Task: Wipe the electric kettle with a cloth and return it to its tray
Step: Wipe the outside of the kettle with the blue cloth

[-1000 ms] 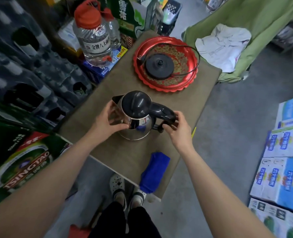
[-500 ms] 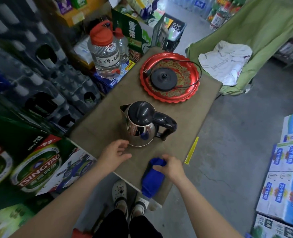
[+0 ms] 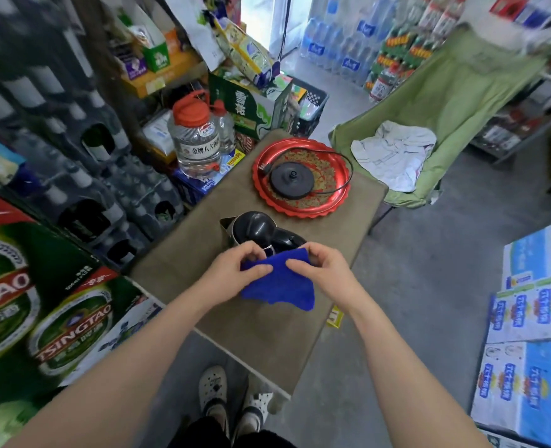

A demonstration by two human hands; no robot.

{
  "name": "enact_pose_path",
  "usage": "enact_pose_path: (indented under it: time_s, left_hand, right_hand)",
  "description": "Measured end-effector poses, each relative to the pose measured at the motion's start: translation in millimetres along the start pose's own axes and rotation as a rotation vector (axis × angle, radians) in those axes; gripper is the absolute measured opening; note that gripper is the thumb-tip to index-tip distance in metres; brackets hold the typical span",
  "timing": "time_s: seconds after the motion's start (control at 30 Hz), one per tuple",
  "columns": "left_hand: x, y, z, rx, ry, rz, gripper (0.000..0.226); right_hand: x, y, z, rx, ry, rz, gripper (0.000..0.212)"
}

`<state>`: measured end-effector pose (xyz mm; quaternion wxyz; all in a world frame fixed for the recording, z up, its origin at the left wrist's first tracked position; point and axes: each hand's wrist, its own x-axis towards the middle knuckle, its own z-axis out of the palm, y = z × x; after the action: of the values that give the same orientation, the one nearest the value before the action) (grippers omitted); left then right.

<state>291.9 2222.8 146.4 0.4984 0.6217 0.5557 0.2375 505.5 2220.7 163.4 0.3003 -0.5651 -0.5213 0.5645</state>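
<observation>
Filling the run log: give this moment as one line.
phase: cloth readied | left hand: gripping blue cloth | right hand: gripping cloth | kettle: on table, off red tray

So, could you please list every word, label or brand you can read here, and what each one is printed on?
"TSINGTAO": green beer carton, lower left.
"TAO": the end of the same brand name, on the carton at the left edge.
"金牌八大碗": label of the large clear jug with the red cap.
"雪花": green carton behind the jug.
Blue and white cartons on the right: print too blurred to read.
Kettle, blue cloth, red tray: no text visible.
</observation>
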Motion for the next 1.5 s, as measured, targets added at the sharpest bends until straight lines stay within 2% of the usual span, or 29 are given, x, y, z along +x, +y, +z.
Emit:
enact_pose_path:
  time_s: [0.13, 0.2, 0.3, 0.37, 0.47, 0.53, 0.57, 0.63, 0.67, 0.7, 0.73, 0.8, 0.83, 0.9, 0.93, 0.97, 1.03, 1.07, 1.13, 1.17, 1.2, 1.23, 1.3, 1.37, 1.43, 1.5]
  left_hand:
    - [-2.9, 6.8, -14.8, 0.145, -0.150, -0.039, 0.017]
    - [-5.7, 10.0, -19.6, -0.030, -0.108, -0.083, 0.018]
    - [-10.5, 17.8, -19.8, -0.356, -0.077, -0.172, 0.018]
    - [-11.7, 19.4, -15.1, -0.477, -0.062, -0.222, 0.019]
    - [-11.5, 23.7, -9.8, -0.614, 0.013, -0.329, 0.025]
    - [-10.7, 28.5, -7.1, -0.640, 0.042, -0.363, 0.029]
    - [-9.8, 31.0, -5.7, -0.656, 0.067, -0.370, 0.030]
    - [-6.8, 31.5, -5.5, -0.694, 0.153, -0.392, 0.033]
    - [-6.4, 32.2, -6.5, -0.693, 0.187, -0.411, 0.034]
    - [-5.7, 31.6, -7.9, -0.627, 0.218, -0.429, 0.034]
    - [-3.9, 29.1, -10.0, -0.482, 0.239, -0.440, 0.034]
    - [-1.9, 25.1, -12.5, -0.131, 0.249, -0.443, 0.035]
    - [-1.7, 23.6, -12.6, -0.041, 0.250, -0.445, 0.036]
    - [-3.6, 18.7, -12.1, -0.077, 0.215, -0.466, 0.049]
    - [-7.2, 17.7, -12.7, -0.130, 0.179, -0.460, 0.063]
    - [-10.0, 13.7, -13.2, -0.147, 0.118, -0.431, 0.078]
    - [-16.6, 6.9, -12.1, 0.000, -0.053, -0.338, 0.090]
    - [-19.1, 3.9, -9.7, 0.131, -0.121, -0.289, 0.080]
    - [-21.4, -1.4, -3.0, 0.284, -0.136, -0.244, 0.038]
    - [-22.4, -2.2, -0.7, 0.285, -0.102, -0.246, 0.020]
    - [-23.2, -4.1, 0.4, 0.285, -0.063, -0.244, 0.015]
    - [-22.9, -5.9, -0.3, 0.294, -0.037, -0.237, 0.019]
    - [-22.5, -5.1, -2.4, 0.212, -0.035, -0.237, 0.025]
    - [-23.5, -0.4, -0.5, 0.032, -0.064, -0.252, 0.025]
    - [-22.0, -0.5, 3.9, 0.075, -0.038, -0.222, 0.024]
    - [-17.9, -6.1, 5.8, 0.257, 0.081, -0.150, 0.033]
  right_hand:
    - [-1.4, -13.7, -5.3, 0.144, 0.139, -0.051, 0.006]
    - [-1.7, -19.2, -9.4, 0.180, 0.170, -0.024, 0.014]
    - [-2.3, -12.8, -14.0, 0.037, 0.097, 0.071, 0.025]
    - [-3.9, -7.3, -12.2, 0.025, 0.106, 0.095, 0.024]
    - [-4.3, -12.3, -6.8, 0.181, 0.177, 0.094, 0.023]
    - [-1.7, -13.5, -7.3, 0.233, 0.128, 0.124, 0.024]
    - [-1.7, -13.6, -8.6, 0.209, 0.063, 0.138, 0.034]
    - [-1.9, -8.8, -10.3, 0.122, -0.076, 0.137, 0.075]
    - [-2.1, -6.0, -9.8, 0.092, -0.104, 0.126, 0.089]
    - [-2.2, -4.3, -8.8, 0.083, -0.092, 0.112, 0.091]
    - [-1.3, -3.7, -7.0, 0.094, -0.049, 0.094, 0.083]
    - [1.5, -4.8, -1.6, 0.107, 0.042, 0.056, 0.056]
    - [3.2, -3.7, 1.0, 0.089, 0.065, 0.042, 0.043]
    - [3.7, -0.7, 2.7, 0.063, 0.048, 0.047, 0.025]
    - [2.0, 0.0, 2.3, 0.044, -0.012, 0.061, 0.022]
    - [0.5, 1.5, 1.5, -0.036, -0.104, 0.075, 0.031]
    - [-1.0, 7.7, 2.8, -0.405, -0.261, 0.096, 0.054]
    - [-1.8, 10.2, 6.2, -0.609, -0.278, 0.084, 0.056]
    - [-1.5, 12.5, 10.3, -0.762, -0.195, 0.025, 0.042]
    - [-1.6, 14.1, 10.4, -0.746, -0.147, 0.002, 0.033]
    - [-3.4, 14.7, 8.4, -0.697, -0.115, -0.002, 0.029]
    - [-4.8, 15.0, 6.2, -0.577, -0.100, 0.024, 0.029]
    - [-11.5, 13.1, 3.2, -0.148, -0.116, 0.148, 0.031]
    - [-16.8, 16.4, 2.8, 0.230, -0.186, 0.227, 0.039]
    - [-19.0, 18.6, 7.3, 0.290, -0.211, 0.259, 0.040]
    - [-17.6, 21.8, 13.3, 0.118, -0.085, 0.239, 0.029]
